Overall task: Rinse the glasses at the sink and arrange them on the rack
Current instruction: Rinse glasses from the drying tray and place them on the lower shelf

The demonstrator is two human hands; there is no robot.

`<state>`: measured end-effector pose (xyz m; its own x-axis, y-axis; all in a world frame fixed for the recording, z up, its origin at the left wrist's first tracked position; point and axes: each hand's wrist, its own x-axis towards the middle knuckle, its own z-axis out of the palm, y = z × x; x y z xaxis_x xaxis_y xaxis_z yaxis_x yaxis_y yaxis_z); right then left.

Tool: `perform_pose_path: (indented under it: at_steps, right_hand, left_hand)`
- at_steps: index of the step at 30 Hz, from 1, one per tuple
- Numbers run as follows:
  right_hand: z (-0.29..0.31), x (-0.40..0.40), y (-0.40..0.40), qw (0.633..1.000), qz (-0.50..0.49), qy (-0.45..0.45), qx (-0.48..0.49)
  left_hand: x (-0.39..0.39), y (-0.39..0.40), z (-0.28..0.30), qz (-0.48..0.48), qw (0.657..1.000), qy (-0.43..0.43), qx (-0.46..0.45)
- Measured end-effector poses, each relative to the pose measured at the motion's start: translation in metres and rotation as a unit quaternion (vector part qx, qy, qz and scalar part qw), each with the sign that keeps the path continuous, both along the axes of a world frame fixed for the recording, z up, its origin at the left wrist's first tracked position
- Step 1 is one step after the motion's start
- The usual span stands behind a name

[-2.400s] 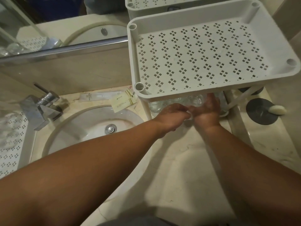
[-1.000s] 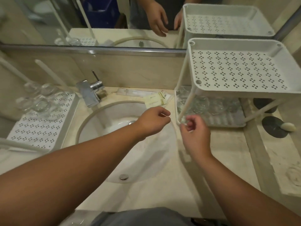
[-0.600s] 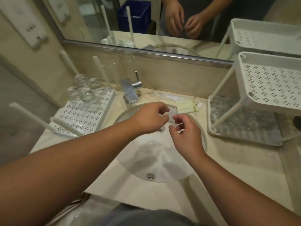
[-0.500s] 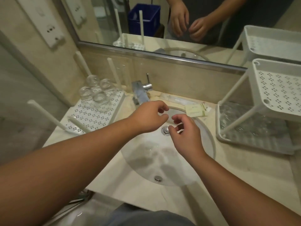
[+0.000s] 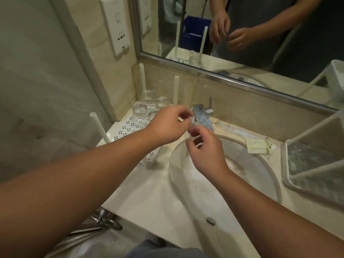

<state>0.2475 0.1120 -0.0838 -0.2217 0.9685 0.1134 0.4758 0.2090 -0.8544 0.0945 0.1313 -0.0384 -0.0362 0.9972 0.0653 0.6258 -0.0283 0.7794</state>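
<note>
A small clear glass (image 5: 194, 124), hard to make out, is held in front of the faucet (image 5: 202, 119). My left hand (image 5: 167, 125) pinches it from the left. My right hand (image 5: 204, 149) grips it from below with curled fingers. Both hands hover over the far left rim of the sink basin (image 5: 232, 175). To the left stands a white perforated rack (image 5: 128, 129) with upright posts. At its back corner sit several clear glasses (image 5: 141, 114). At the right edge is the second rack (image 5: 314, 170), whose lower tier holds blurred glassware.
A mirror (image 5: 260, 34) runs along the back wall and reflects my hands. Paper sachets (image 5: 258, 148) lie behind the basin. A wall socket plate (image 5: 117, 25) is at the upper left. The counter's front edge is near my body.
My hands left the right rack's lower tier and travelled left across the basin to the faucet. My view swung left, bringing the left rack and its glasses closer.
</note>
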Motion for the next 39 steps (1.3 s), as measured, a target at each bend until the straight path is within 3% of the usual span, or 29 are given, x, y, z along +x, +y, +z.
perform_pose_path:
  at_steps: [13, 20, 27, 31, 39]
  right_hand:
    - [-0.012, -0.039, 0.029, 0.996, -0.065, -0.03, -0.056]
    - [-0.021, -0.059, 0.052, 0.995, -0.031, -0.068, -0.063]
    - [-0.037, -0.082, 0.079, 0.991, 0.026, -0.12, -0.049]
    - [-0.042, -0.096, 0.092, 0.987, 0.048, -0.145, -0.053]
    - [-0.057, -0.113, 0.102, 0.981, 0.093, -0.163, -0.042]
  left_hand:
    - [-0.019, 0.035, -0.012, 0.093, 0.975, -0.204, 0.009]
    - [-0.03, 0.051, -0.018, 0.146, 0.946, -0.288, -0.025]
    - [-0.051, 0.063, -0.026, 0.227, 0.876, -0.416, -0.088]
    - [-0.062, 0.068, -0.034, 0.254, 0.864, -0.425, -0.094]
    - [-0.079, 0.062, -0.062, 0.271, 0.899, -0.335, -0.083]
